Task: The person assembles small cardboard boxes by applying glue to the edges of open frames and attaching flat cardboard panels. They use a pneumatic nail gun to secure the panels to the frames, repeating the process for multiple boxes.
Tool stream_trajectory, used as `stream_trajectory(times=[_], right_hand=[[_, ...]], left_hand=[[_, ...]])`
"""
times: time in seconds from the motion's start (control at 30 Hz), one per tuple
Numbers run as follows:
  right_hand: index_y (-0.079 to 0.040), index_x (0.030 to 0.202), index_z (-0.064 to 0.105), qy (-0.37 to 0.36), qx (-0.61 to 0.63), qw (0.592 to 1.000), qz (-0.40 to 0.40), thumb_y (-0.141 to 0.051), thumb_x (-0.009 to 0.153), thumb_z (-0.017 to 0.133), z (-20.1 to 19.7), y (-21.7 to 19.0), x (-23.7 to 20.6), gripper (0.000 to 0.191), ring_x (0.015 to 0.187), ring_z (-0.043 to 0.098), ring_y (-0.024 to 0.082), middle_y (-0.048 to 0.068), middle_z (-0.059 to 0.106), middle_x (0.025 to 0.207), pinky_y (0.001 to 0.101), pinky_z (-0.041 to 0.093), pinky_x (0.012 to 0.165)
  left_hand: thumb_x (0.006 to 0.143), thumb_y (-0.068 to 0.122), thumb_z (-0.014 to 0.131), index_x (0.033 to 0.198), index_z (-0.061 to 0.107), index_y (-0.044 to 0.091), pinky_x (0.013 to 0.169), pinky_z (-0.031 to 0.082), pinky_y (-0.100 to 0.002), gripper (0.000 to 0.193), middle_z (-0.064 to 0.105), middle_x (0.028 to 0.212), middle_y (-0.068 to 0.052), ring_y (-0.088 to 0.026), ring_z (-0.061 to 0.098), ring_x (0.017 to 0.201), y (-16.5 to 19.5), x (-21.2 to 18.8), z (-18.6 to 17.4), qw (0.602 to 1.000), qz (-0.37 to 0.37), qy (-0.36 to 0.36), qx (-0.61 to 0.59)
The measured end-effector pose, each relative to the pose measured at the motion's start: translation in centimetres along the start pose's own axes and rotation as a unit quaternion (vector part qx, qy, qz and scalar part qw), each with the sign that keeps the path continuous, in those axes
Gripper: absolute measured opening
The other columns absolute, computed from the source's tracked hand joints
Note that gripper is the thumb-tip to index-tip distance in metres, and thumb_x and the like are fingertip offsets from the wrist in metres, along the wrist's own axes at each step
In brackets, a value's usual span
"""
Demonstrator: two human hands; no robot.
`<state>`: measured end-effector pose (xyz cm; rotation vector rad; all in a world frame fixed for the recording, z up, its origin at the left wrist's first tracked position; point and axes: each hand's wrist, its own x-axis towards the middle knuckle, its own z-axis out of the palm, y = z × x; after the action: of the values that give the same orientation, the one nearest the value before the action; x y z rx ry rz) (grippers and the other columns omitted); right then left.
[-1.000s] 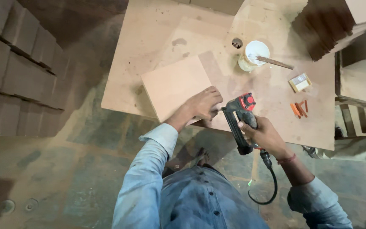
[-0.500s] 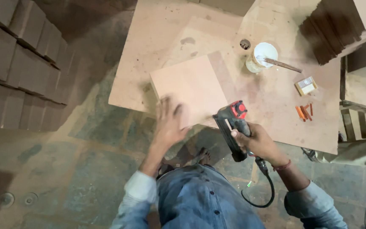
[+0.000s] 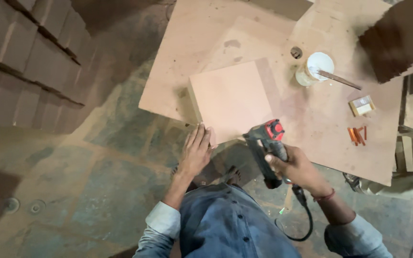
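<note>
Fingers of my left hand (image 3: 196, 152) lay open, flat against the square pale plywood panel (image 3: 230, 99) mid-frame; my right hand (image 3: 296, 167) gripped a black-and-red nail gun (image 3: 266, 145).

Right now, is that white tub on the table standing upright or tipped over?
Upright: the white tub shows its round top, with a stick across its rim.

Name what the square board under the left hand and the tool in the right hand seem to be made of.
Square board: probably plywood or fibreboard, matt pale brown, unfinished flat face. Tool: apparently black moulded plastic with a red cap, slightly glossy; the right hand hides part.
</note>
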<state>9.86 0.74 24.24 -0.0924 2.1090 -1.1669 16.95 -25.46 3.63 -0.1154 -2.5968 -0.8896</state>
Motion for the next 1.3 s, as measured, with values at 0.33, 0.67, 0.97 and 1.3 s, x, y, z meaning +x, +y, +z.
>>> stream_trajectory(times=[0.33,0.67,0.97,1.3], right_hand=[[-0.005,0.099,0.069,-0.004,-0.083,0.996,0.024,-0.027,0.091,0.072,3.8,-1.1,0.7,0.024,0.050,0.055,0.010,0.000,0.056,0.058,0.0298,0.045,0.045],[-0.003,0.103,0.070,0.021,-0.088,0.996,0.008,-0.029,0.091,0.072,4.2,-0.7,0.1,0.029,0.049,0.057,0.009,0.001,0.058,0.057,0.0290,0.048,0.046],[-0.003,0.097,0.066,0.153,0.086,0.981,0.079,-0.027,0.091,0.067,-1.4,4.6,-3.2,0.025,0.044,0.047,0.012,0.003,0.055,0.057,0.0302,0.036,0.040],[-0.002,0.077,0.055,0.273,0.185,0.934,0.137,-0.037,0.093,0.069,-9.7,16.9,-9.8,0.040,0.040,0.046,0.014,0.009,0.055,0.055,0.0307,0.034,0.038]], left_hand=[[0.087,0.014,0.071,0.141,0.055,-0.004,0.114,0.039,-0.055,0.059,0.048,0.150,-0.029,-0.043,0.046,0.142,-1.1,-0.2,-1.0,0.999,0.014,-0.033,-0.018],[0.089,0.023,0.073,0.140,0.054,-0.002,0.114,0.041,-0.050,0.060,0.049,0.151,-0.029,-0.044,0.049,0.139,1.4,0.5,-2.8,0.997,-0.038,0.007,-0.070],[0.092,0.034,0.072,0.150,0.049,0.006,0.113,0.043,-0.043,0.069,0.063,0.142,-0.021,-0.034,0.058,0.134,-0.9,6.1,-0.9,0.944,-0.186,-0.006,-0.272],[0.090,0.045,0.062,0.148,0.048,0.013,0.105,0.041,-0.054,0.068,0.053,0.141,-0.019,-0.039,0.053,0.125,7.0,28.8,4.5,0.966,-0.181,-0.093,0.158]])
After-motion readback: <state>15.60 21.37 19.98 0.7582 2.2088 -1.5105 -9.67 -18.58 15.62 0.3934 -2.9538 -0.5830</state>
